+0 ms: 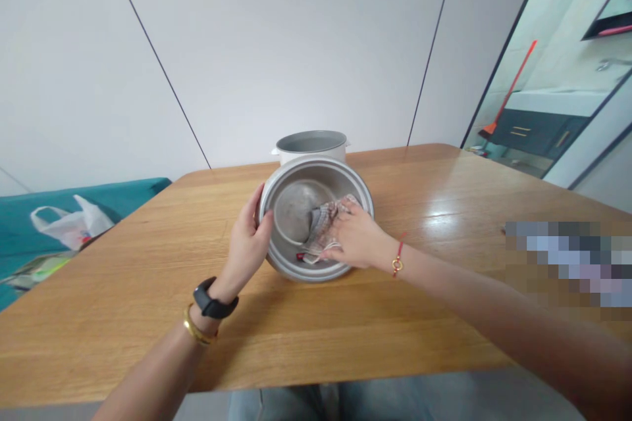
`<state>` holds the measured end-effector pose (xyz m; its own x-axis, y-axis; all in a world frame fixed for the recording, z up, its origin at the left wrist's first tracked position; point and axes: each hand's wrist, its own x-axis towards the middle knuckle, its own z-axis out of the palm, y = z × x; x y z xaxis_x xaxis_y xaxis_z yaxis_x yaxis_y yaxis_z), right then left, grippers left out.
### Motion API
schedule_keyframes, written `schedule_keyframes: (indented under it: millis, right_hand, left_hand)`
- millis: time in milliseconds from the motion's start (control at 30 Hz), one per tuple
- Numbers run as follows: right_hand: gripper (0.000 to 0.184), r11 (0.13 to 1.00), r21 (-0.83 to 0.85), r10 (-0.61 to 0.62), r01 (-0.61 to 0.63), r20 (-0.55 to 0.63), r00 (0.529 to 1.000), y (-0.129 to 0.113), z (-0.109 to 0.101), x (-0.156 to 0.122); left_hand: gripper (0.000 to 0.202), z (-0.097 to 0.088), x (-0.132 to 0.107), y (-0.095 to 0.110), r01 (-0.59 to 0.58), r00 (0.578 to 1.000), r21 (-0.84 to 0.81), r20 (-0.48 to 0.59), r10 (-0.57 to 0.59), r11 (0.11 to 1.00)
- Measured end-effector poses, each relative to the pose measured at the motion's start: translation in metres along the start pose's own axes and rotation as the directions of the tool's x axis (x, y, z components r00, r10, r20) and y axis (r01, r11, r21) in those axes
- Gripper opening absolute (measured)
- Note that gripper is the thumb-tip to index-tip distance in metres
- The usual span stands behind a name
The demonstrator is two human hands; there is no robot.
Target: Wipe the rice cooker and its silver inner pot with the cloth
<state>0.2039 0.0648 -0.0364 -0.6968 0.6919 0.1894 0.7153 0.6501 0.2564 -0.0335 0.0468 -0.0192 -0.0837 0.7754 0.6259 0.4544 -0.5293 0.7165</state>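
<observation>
A round metal pot (291, 207) is tipped on its side on the wooden table (424, 335), its opening facing me. My left hand (249, 240) grips the pot's left rim, fingers curled over the edge. My right hand (356, 237) is inside the pot and presses a crumpled patterned cloth (323, 223) against the inner wall. Behind the pot stands a white rice cooker body (311, 145), open at the top. A black watch and a gold bangle sit on my left wrist, a red cord bracelet on my right.
A white plastic bag (69, 223) lies on a teal sofa (29, 237) at the left. A blurred patch (567, 263) covers something on the table at the right. A doorway at the far right shows a broom with an orange handle (508, 92).
</observation>
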Motion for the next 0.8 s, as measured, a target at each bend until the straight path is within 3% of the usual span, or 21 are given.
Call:
schedule_keyframes:
  millis: [133,233,367,500,633,733,800]
  right_hand:
    - [0.065,0.966,-0.239,-0.113,0.095,-0.063,0.992,0.036,-0.006,0.008]
    - [0.063,0.952,-0.294,-0.112,0.083,-0.082,0.990,0.041,-0.009,0.012]
    - [0.064,0.995,-0.091,-0.050,0.046,-0.038,0.998,0.016,-0.010,0.004]
    - [0.066,0.980,0.173,-0.110,0.099,0.059,0.992,-0.021,-0.015,-0.007]
    - [0.043,0.974,0.217,-0.070,0.058,0.046,0.996,-0.046,-0.014,-0.005]
    - [0.031,0.960,0.277,0.027,-0.027,0.004,1.000,-0.058,-0.004,0.001]
    - [0.030,0.943,0.320,0.104,-0.095,-0.013,0.994,-0.064,0.003,0.004]
  left_hand:
    - [0.061,-0.013,0.029,0.013,-0.041,0.979,0.053,0.203,0.029,0.998]
    - [0.061,-0.015,0.044,0.015,-0.064,0.965,0.057,0.259,0.047,0.996]
    - [0.063,-0.012,0.043,0.005,0.081,0.981,-0.001,0.175,-0.080,0.997]
    - [0.059,-0.010,0.044,-0.005,0.143,0.987,-0.101,0.086,-0.135,0.985]
    - [0.063,-0.007,0.050,-0.007,0.194,0.980,-0.139,0.067,-0.186,0.971]
    - [0.077,0.001,0.028,-0.007,0.247,0.968,-0.147,-0.005,-0.250,0.958]
    - [0.080,0.008,0.002,-0.008,0.202,0.973,-0.120,-0.085,-0.213,0.972]
